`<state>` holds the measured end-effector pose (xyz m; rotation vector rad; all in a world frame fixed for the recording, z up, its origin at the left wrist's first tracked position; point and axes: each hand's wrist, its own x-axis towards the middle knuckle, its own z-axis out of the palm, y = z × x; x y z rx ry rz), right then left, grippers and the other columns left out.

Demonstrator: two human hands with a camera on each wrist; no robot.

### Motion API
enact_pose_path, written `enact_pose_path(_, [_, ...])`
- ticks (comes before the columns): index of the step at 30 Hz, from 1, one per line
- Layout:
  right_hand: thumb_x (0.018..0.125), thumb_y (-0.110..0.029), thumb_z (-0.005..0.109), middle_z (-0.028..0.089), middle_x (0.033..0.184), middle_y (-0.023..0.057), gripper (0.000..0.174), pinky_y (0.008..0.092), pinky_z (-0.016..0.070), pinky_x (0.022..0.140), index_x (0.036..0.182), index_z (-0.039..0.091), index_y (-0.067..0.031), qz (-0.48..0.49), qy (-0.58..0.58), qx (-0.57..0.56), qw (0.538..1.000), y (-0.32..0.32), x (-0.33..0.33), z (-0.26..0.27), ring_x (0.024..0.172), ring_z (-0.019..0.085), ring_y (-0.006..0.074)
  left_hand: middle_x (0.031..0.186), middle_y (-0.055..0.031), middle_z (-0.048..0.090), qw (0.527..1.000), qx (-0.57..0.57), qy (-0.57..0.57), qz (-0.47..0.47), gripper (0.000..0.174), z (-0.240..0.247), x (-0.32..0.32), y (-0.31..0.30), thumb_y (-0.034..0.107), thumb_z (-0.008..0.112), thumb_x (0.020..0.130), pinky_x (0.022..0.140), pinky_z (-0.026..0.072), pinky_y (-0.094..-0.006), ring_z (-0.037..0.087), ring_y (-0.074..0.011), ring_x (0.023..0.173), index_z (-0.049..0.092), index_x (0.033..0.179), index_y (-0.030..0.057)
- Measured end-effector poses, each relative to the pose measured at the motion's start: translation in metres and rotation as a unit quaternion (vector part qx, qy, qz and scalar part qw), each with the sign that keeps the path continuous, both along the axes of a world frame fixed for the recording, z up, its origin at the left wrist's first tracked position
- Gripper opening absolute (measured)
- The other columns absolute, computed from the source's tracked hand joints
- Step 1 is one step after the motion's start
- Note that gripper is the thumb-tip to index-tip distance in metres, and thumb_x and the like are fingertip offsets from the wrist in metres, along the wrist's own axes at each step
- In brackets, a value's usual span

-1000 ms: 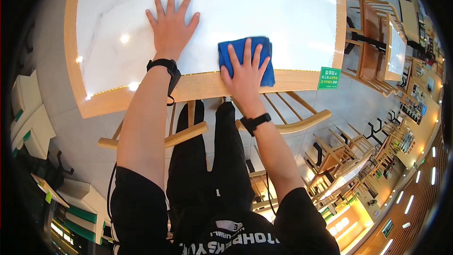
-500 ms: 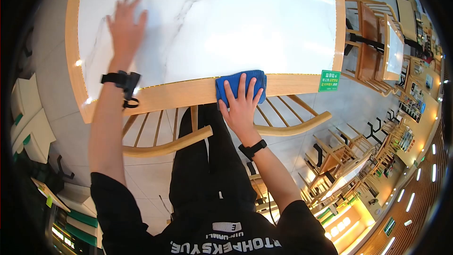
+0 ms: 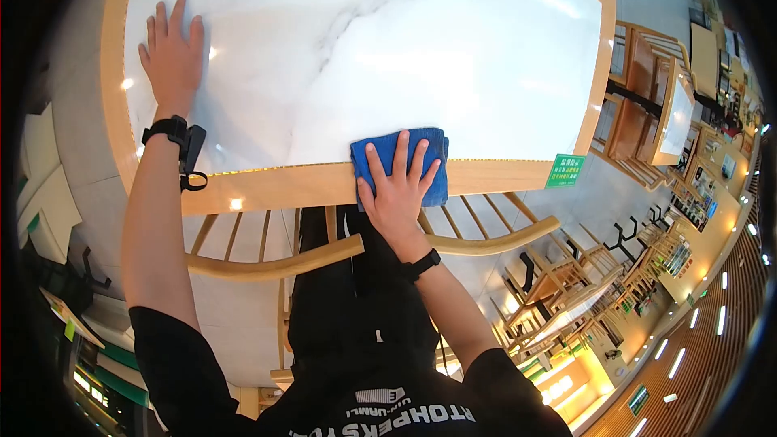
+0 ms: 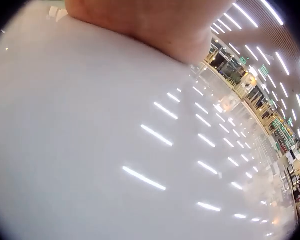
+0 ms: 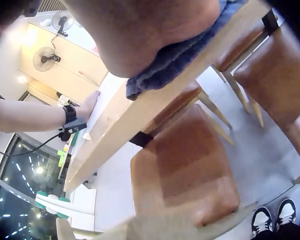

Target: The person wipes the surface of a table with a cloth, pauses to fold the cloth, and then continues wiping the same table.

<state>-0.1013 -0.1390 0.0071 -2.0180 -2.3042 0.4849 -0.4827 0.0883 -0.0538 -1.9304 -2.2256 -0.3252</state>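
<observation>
A folded blue cloth [image 3: 441, 163] lies over the near edge of a white marble-patterned table [image 3: 453, 57] with a wooden border. My right hand [image 3: 398, 194] rests on the cloth with its fingers spread and straight. In the right wrist view the cloth [image 5: 162, 72] shows beneath the heel of that hand, on the wooden border. Toward the table's left end, my left hand [image 3: 172, 61] lies with fingers extended over the white top. Only the base of the left hand [image 4: 155, 25] appears in the left wrist view, against the glossy surface.
Wooden chairs with curved backrests [image 3: 494, 241] stand close under the near edge; one has a brown seat [image 5: 185, 165]. A green sign [image 3: 564, 171] is stuck at the border's right corner. Another table [image 3: 676, 109] with chairs stands off to the right.
My left hand has moved left across the table top. My right hand and the cloth have come from the white surface back to the near wooden border, slightly leftward. The head view has shifted.
</observation>
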Motion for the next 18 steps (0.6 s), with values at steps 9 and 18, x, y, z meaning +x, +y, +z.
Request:
enact_pose_path(9, [0.096,-0.04,0.063,0.026,0.172,0.0229,0.058,0.0794,0.0085,0.118,0.152,0.058,-0.0269,-0.012,-0.035,0.033,0.999,0.089,-0.023,-0.007,0.158,0.014,0.0538,0.17,-0.0107,0.035,0.999,-0.037,-0.023,0.023,0.055,0.015,0.012,-0.003,0.047,0.049,0.108,0.126,0.0189,-0.0617,0.03,-0.0351,0.158,0.045,0.16,0.0295])
enact_pose_path(18, [0.097,-0.043,0.059,0.027,0.17,0.0267,0.064,0.0794,0.0116,0.117,0.156,0.052,-0.0205,-0.049,-0.052,0.077,0.994,0.211,-0.043,-0.009,0.156,0.016,0.0563,0.171,-0.0102,0.034,0.995,-0.08,-0.036,0.043,0.055,0.026,0.021,-0.004,0.04,0.054,0.105,0.127,0.0179,-0.0608,0.029,-0.035,0.158,0.047,0.158,0.0265])
